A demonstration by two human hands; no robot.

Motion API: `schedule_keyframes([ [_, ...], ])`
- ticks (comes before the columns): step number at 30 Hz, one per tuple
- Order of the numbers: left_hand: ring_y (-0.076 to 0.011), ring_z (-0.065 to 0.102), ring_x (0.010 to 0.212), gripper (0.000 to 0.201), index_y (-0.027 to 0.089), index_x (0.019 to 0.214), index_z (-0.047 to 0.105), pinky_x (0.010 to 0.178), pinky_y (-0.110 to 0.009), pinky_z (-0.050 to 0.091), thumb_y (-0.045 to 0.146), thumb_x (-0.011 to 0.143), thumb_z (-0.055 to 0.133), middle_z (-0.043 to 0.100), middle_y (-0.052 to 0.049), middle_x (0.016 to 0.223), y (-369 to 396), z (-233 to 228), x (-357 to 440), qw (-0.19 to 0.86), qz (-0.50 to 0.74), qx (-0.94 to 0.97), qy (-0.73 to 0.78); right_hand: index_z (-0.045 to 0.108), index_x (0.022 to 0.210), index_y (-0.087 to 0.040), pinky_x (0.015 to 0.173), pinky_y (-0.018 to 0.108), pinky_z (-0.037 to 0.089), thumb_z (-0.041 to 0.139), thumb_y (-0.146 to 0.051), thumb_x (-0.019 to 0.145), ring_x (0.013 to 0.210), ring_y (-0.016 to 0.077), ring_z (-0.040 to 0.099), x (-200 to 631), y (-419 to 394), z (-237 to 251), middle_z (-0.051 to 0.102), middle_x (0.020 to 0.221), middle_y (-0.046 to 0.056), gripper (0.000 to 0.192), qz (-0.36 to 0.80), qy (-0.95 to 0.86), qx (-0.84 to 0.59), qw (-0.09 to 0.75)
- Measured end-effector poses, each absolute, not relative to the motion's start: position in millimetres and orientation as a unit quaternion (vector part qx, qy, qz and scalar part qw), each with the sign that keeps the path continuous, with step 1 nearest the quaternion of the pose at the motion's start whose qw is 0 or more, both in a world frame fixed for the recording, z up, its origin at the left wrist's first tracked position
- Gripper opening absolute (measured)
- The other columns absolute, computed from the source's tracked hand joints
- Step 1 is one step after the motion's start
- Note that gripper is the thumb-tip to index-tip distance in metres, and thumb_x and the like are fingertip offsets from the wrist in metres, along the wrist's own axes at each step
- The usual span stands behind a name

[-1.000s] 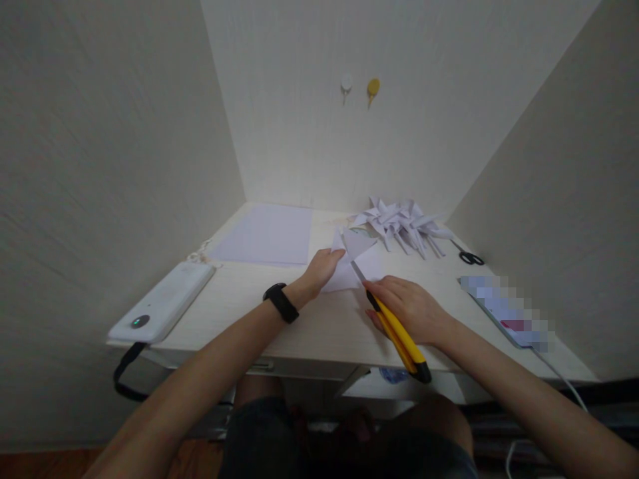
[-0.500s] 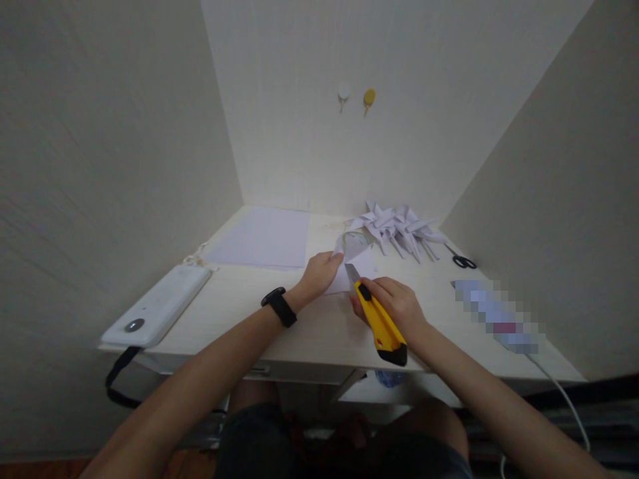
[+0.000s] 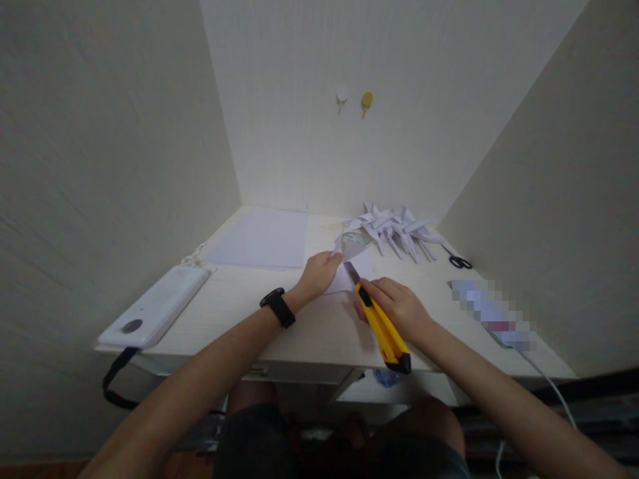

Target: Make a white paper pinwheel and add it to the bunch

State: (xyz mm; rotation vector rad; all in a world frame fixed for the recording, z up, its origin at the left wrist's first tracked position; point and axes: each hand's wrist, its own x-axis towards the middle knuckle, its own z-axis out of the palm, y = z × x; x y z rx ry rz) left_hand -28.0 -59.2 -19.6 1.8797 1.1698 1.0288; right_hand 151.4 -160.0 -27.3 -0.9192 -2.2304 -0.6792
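My right hand (image 3: 399,307) grips a yellow and black utility knife (image 3: 380,324), its blade extended and resting against a folded piece of white paper (image 3: 352,256) on the pale wooden desk (image 3: 279,319). My left hand (image 3: 321,273), with a black band on its wrist, pinches the left edge of that paper and holds it against the desk. The upper flap of the paper stands up a little from the surface.
A flat stack of white sheets (image 3: 262,238) lies at the back left. A pile of folded paper shapes (image 3: 397,228) sits at the back right, with black scissors (image 3: 456,261) beside it. A white device (image 3: 156,307) is at the left edge, a blurred flat item (image 3: 492,311) at the right.
The knife pulled back toward me, then its blade went forward to the paper again. My left hand stayed on the paper, whose flap has lifted. The view shifted slightly.
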Motion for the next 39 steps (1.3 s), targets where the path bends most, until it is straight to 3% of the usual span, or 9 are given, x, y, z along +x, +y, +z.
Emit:
schedule_keyframes([
  [5,-0.0183,0.051,0.069,0.036,0.018,0.061,0.055,0.066,-0.028,0.037,0.041,0.086,0.044,0.059,-0.002,0.066,-61.0,-20.4,-28.3,0.325,0.405,0.728,0.448,0.059,0.12,-0.013,0.064,0.034,0.058,0.065,-0.022,0.086,0.072,0.0226,0.067,138.7,-159.3,-40.0,0.07,0.084,0.012,0.036,-0.257,-0.796,-0.375,0.4],
  [10,-0.0211,0.055,0.073,0.036,0.017,0.064,0.057,0.066,-0.029,0.037,0.042,0.085,0.042,0.062,-0.005,0.07,-56.2,-18.4,-31.4,0.344,0.396,0.716,0.46,0.057,0.126,-0.011,0.079,0.038,0.06,0.056,-0.02,0.092,0.093,0.0255,0.066,152.1,-160.5,-20.4,0.068,0.102,0.015,0.035,-0.197,-0.874,-0.348,0.275],
  [14,-0.0215,0.056,0.075,0.038,0.017,0.066,0.058,0.066,-0.03,0.038,0.044,0.086,0.041,0.063,-0.005,0.072,-55.5,-17.3,-31.9,0.348,0.388,0.721,0.456,0.058,0.125,-0.008,0.08,0.039,0.06,0.053,-0.018,0.094,0.094,0.0267,0.066,159.1,-160.3,-13.2,0.069,0.1,0.016,0.033,-0.245,-0.892,-0.309,0.222],
  [22,-0.0181,0.05,0.069,0.04,0.017,0.066,0.054,0.061,-0.028,0.037,0.049,0.086,0.039,0.055,-0.002,0.067,-60.5,-20.9,-29.6,0.333,0.418,0.717,0.448,0.062,0.121,-0.012,0.066,0.03,0.058,0.068,-0.027,0.086,0.072,0.02,0.069,137.8,-152.1,-44.9,0.074,0.084,0.011,0.039,-0.316,-0.758,-0.37,0.435],
  [27,-0.018,0.051,0.069,0.041,0.017,0.067,0.055,0.061,-0.028,0.037,0.048,0.088,0.038,0.058,-0.003,0.068,-63.0,-21.0,-29.2,0.336,0.429,0.713,0.441,0.067,0.103,-0.013,0.063,0.024,0.057,0.071,-0.029,0.085,0.068,0.0176,0.071,132.8,-148.7,-40.5,0.075,0.081,0.01,0.025,-0.305,-0.727,-0.392,0.473],
  [32,-0.0189,0.055,0.071,0.039,0.016,0.07,0.059,0.066,-0.03,0.042,0.045,0.089,0.041,0.063,-0.005,0.072,-62.8,-22.0,-28.7,0.321,0.442,0.714,0.438,0.065,0.105,-0.014,0.059,0.022,0.056,0.069,-0.028,0.086,0.064,0.0164,0.071,129.4,-154.2,-29.6,0.075,0.079,0.008,0.025,-0.284,-0.726,-0.414,0.471],
  [35,-0.0219,0.061,0.077,0.037,0.014,0.074,0.064,0.074,-0.033,0.047,0.041,0.089,0.045,0.068,-0.007,0.076,-58.3,-26.2,-27.2,0.367,0.463,0.681,0.433,0.063,0.109,-0.014,0.064,0.025,0.058,0.069,-0.026,0.085,0.07,0.0175,0.072,131.3,-159.3,-26.8,0.075,0.085,0.009,0.028,-0.26,-0.747,-0.405,0.458],
  [39,-0.0244,0.066,0.086,0.029,0.01,0.088,0.068,0.08,-0.036,0.052,0.033,0.088,0.051,0.072,-0.011,0.085,-53.1,-30.0,-25.1,0.524,0.508,0.561,0.391,0.062,0.115,-0.014,0.078,0.03,0.06,0.071,-0.024,0.082,0.087,0.0207,0.072,139.5,-169.2,-27.0,0.074,0.098,0.013,0.035,-0.236,-0.775,-0.39,0.438],
])
